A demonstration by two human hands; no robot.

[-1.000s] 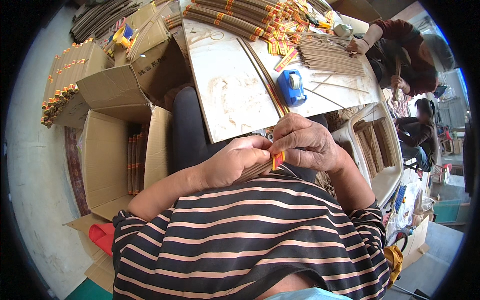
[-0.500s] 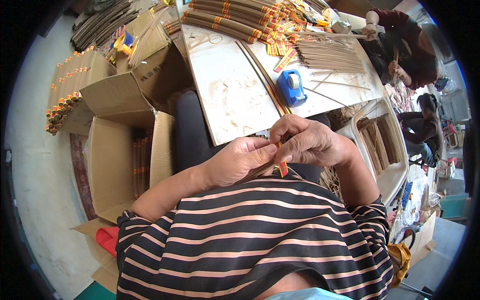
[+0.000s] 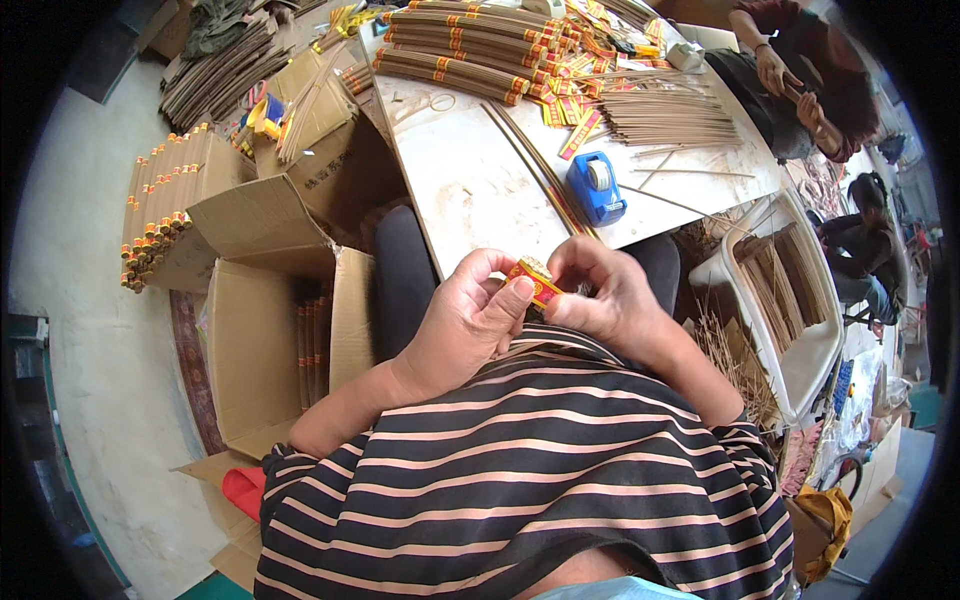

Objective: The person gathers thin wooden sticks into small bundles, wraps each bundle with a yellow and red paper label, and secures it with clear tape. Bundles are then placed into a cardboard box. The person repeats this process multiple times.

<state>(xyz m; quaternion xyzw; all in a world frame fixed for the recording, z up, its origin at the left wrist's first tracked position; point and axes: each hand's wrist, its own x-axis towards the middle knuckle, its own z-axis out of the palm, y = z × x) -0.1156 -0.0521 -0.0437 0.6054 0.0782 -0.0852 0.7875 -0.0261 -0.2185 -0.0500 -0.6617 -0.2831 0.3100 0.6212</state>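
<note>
Close to my striped shirt, my left hand (image 3: 465,325) is closed around a bundle of incense sticks (image 3: 535,267); the pale stick ends face up and the rest is hidden by my hand. A red and yellow paper label (image 3: 543,292) lies around the bundle near that end, under my left thumb. My right hand (image 3: 620,300) pinches the label's right side between thumb and bent fingers. Just beyond, on the white table (image 3: 450,180), stand a blue tape dispenser (image 3: 597,190) and a few long thin sticks (image 3: 540,165).
Labelled incense bundles (image 3: 460,70), loose sticks (image 3: 670,115) and label strips (image 3: 582,133) cover the table's far part. An open cardboard box (image 3: 245,340) holding bundles is at left. A white tub (image 3: 708,275) with sticks stands at right. Another person (image 3: 810,80) sits at the far right.
The bundle has tipped so its end faces up, with the label now lying around it instead of hanging as a strip. The view has shifted slightly. The other person's hands have come together.
</note>
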